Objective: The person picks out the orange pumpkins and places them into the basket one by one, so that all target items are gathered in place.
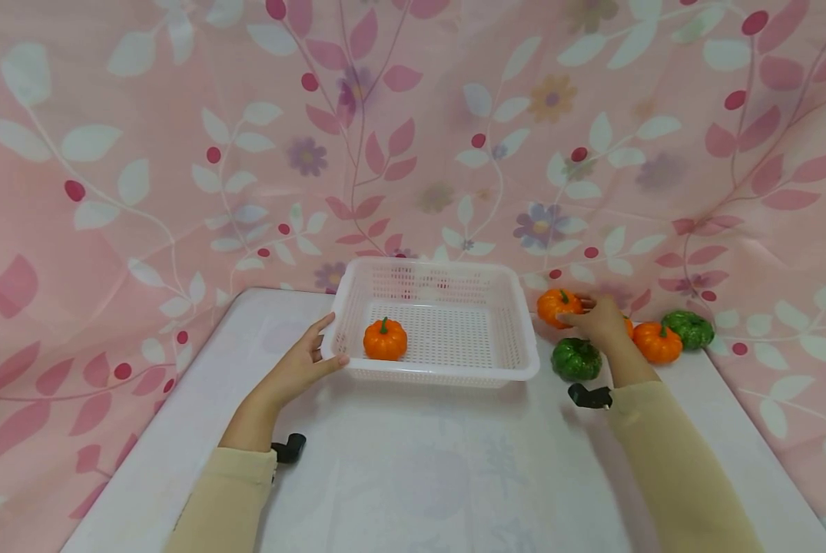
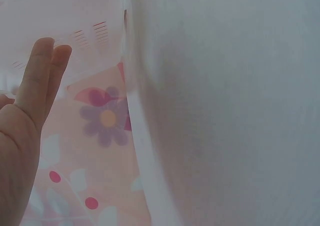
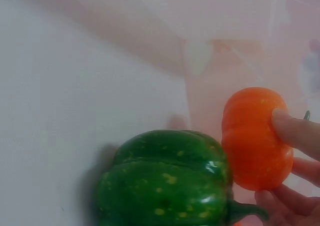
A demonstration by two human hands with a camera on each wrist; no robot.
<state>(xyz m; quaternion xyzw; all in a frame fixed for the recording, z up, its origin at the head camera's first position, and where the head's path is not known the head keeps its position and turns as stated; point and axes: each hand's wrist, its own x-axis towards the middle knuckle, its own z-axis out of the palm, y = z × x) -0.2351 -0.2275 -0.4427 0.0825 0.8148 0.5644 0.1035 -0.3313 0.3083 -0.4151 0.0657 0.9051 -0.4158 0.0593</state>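
Note:
My right hand [image 1: 601, 322] grips a small orange pumpkin [image 1: 556, 309] between thumb and fingers, to the right of the basket. In the right wrist view this orange pumpkin [image 3: 252, 136] shows beside a green pumpkin [image 3: 165, 181]; the green one [image 1: 576, 359] sits just below the hand in the head view. My left hand [image 1: 295, 372] touches the front left corner of a white plastic basket [image 1: 426, 374], thumb at the front rim. Its fingers [image 2: 37, 76] lie straight along the outer wall. Inside the basket, at its left, rests another orange pumpkin [image 1: 385, 339].
To the right of my right hand stand an orange pumpkin [image 1: 658, 342] and a green pumpkin [image 1: 688, 330], with another orange one partly hidden behind the hand. A white cloth covers the table [image 1: 399, 468]. A pink floral curtain [image 1: 413, 138] hangs behind its back edge.

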